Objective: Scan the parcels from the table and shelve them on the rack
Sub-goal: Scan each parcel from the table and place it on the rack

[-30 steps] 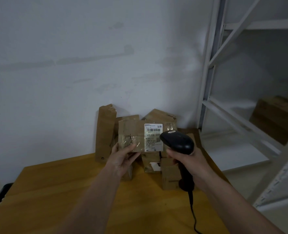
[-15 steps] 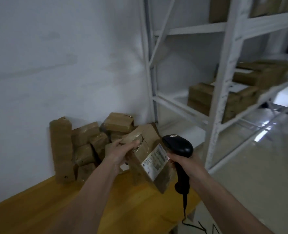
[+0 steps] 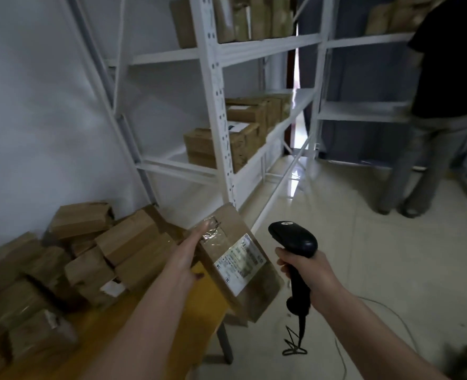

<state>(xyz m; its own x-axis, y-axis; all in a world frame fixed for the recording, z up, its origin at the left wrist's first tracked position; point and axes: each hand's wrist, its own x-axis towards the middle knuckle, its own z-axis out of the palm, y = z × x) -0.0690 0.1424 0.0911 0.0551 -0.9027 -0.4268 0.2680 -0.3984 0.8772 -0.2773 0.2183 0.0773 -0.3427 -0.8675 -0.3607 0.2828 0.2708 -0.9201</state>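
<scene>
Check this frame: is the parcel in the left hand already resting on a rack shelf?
No: the left hand holds the parcel in the air beside the table's edge, short of the rack.

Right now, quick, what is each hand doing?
Left hand: holding the parcel.
Right hand: fingers curled round the scanner.

Rack upright (image 3: 218,105) before stacked boxes (image 3: 235,138)
</scene>
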